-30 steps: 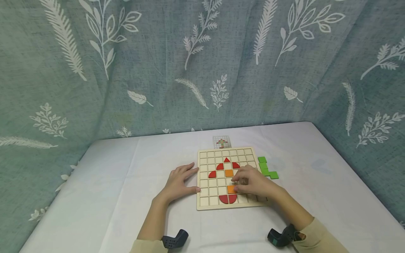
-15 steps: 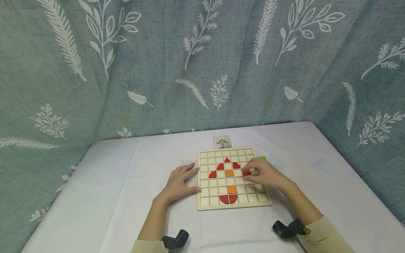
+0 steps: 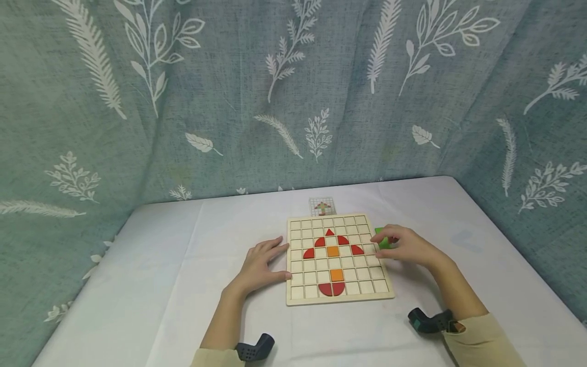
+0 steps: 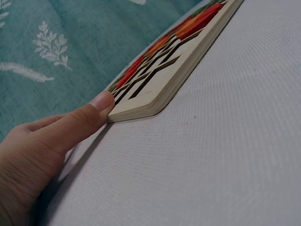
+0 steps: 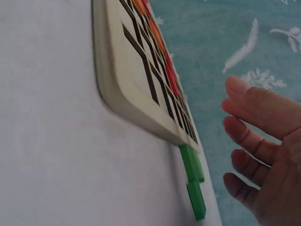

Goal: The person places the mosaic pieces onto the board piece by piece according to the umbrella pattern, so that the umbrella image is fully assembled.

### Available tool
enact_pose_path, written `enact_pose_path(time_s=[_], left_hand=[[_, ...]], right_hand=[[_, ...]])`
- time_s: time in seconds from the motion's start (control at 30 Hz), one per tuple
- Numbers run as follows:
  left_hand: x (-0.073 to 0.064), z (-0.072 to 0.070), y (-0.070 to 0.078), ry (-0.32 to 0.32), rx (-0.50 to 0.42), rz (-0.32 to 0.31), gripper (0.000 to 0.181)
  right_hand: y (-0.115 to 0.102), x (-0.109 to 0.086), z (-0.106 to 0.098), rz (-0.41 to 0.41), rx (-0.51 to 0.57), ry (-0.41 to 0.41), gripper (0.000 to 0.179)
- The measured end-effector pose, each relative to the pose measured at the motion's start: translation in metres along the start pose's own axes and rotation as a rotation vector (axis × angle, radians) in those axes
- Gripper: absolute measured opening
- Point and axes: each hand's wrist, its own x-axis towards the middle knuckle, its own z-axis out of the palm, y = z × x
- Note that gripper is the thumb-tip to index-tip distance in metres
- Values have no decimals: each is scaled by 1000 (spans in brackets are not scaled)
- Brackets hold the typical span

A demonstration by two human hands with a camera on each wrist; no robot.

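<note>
A pale wooden grid board (image 3: 339, 300) lies on the table, with red quarter-round tiles (image 3: 357, 250), a red triangle tile (image 3: 329, 232) and orange square tiles (image 3: 332, 251) in its cells. At the board's left edge rests my left hand (image 3: 261, 265), fingers spread. Its thumb (image 4: 102, 100) touches the rim near the front corner in the left wrist view. My right hand (image 3: 408, 247) hovers by the board's right edge, fingers loosely bent with nothing between them. Under it, partly hidden, are green tiles (image 3: 384, 244), two of which (image 5: 191, 164) show in the right wrist view.
A small pattern card (image 3: 322, 206) with a gridded picture lies behind the board. White cloth (image 3: 220, 224) covers the table, and a leaf-print curtain (image 3: 229, 102) hangs at the back and sides. Dark wrist devices (image 3: 255, 348) sit on both forearms.
My right hand has moved rightward from over the board to its right edge, above the green tiles. The red quarter-round tile that was between its fingers now shows uncovered. My left hand stays put.
</note>
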Motion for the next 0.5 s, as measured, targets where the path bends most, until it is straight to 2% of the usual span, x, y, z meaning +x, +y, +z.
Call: enact_pose_path(time_s=[0.27,0.5], left_hand=[[0,1,0,-1,1,-11,81],[0,2,0,7,7,1,81]], right_hand=[[17,-10,-19,39,37,-15,28],[31,-16,-26,58,62,-46,31]])
